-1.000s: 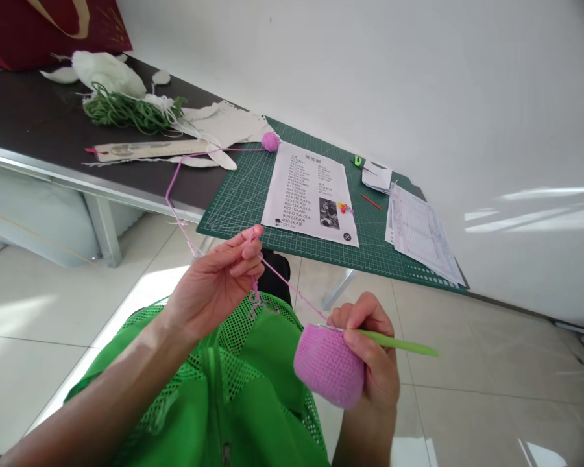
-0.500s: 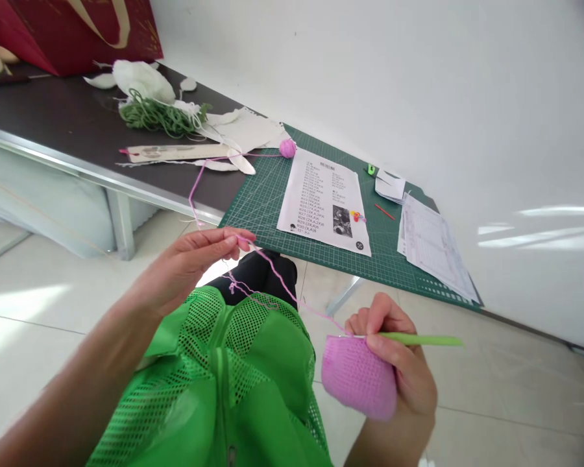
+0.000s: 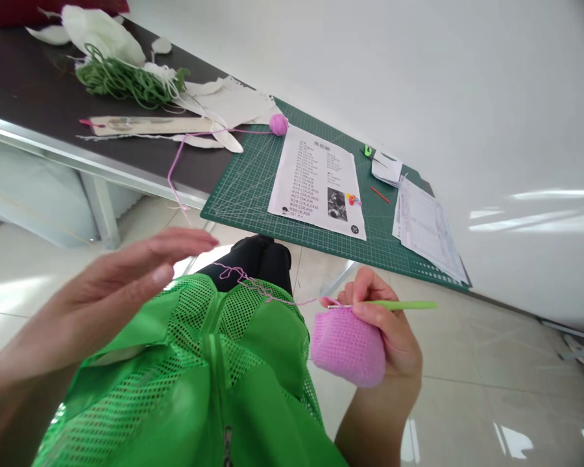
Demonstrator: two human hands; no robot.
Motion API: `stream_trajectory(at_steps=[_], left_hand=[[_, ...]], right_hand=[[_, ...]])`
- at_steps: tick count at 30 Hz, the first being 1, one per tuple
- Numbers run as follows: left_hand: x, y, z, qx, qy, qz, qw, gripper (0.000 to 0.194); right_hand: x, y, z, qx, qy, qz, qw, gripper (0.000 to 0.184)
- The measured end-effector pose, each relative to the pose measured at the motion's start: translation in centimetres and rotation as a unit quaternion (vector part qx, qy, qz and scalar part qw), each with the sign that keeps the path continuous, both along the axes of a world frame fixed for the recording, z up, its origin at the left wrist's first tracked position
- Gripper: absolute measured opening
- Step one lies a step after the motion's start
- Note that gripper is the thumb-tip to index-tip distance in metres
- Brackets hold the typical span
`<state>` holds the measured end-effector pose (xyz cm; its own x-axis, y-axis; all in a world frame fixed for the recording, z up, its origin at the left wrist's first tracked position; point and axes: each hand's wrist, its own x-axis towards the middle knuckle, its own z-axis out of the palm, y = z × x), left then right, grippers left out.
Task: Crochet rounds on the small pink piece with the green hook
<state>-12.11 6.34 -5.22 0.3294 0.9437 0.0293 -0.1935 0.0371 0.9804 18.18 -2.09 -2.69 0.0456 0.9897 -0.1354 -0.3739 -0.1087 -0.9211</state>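
Note:
My right hand (image 3: 389, 331) is closed round a pink crocheted cup (image 3: 345, 347) and a green crochet hook (image 3: 399, 304) that sticks out to the right. A pink yarn strand (image 3: 253, 288) runs from the cup, lies loose and crinkled over my green mesh vest (image 3: 214, 383), then climbs to a small pink yarn ball (image 3: 278, 124) on the green cutting mat (image 3: 253, 188). My left hand (image 3: 126, 279) hovers flat above my lap, fingers stretched out, holding nothing. The strand passes just beyond its fingertips.
A printed pattern sheet (image 3: 316, 181) lies on the mat with small coloured markers (image 3: 353, 199) on it. More papers (image 3: 425, 227) sit at the right. Green yarn (image 3: 121, 81), white fabric pieces (image 3: 224, 107) and a ruler (image 3: 146, 124) lie on the dark table (image 3: 24, 110). A white wall stands behind.
My left hand has let go of the pink strand and opened flat, moving left and down. The strand has dropped slack onto my vest. My right hand has held its grip.

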Motion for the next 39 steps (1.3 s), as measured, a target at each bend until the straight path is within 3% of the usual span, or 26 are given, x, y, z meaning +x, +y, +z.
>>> stream_trajectory(at_steps=[2, 3, 5, 12, 18, 24, 29, 35, 39], left_hand=[[0.3, -0.1, -0.5, 0.009, -0.029, -0.273, 0.962, 0.026], [0.9, -0.2, -0.7, -0.010, -0.040, -0.312, 0.949, 0.029], [2.6, -0.4, -0.7, -0.040, -0.068, -0.334, 0.939, 0.033], [9.6, -1.6, -0.4, -0.165, -0.245, -0.261, 0.919, 0.031], [11.5, -0.9, 0.5, -0.249, -0.368, -0.188, 0.876, 0.022], [10.5, -1.5, 0.9, -0.087, -0.262, -0.130, 0.952, 0.029], [10.4, -2.8, -0.3, -0.009, -0.155, -0.130, 0.979, 0.024], [10.9, -2.8, 0.8, -0.056, -0.136, -0.127, 0.981, 0.016], [11.3, -2.7, 2.1, -0.174, -0.199, -0.188, 0.946, 0.027]], right_hand=[[-0.1, 0.0, 0.2, 0.001, -0.010, -0.007, 1.000, 0.025], [-0.2, 0.0, 0.3, 0.002, -0.013, -0.010, 1.000, 0.026], [-0.3, -0.1, 0.4, 0.005, -0.017, -0.017, 1.000, 0.026], [-1.4, -0.7, 0.7, 0.028, 0.040, 0.009, 0.999, 0.012], [-2.9, -1.3, 0.6, 0.019, 0.031, -0.012, 0.999, 0.018], [-2.6, -2.0, 0.0, 0.043, 0.006, -0.031, 0.999, 0.010], [-1.9, -2.3, 0.0, 0.075, -0.128, -0.074, 0.986, 0.009], [-2.4, -2.3, 0.5, 0.115, -0.207, -0.128, 0.963, 0.009], [-3.2, -2.1, 0.1, 0.148, -0.274, -0.164, 0.936, 0.009]])
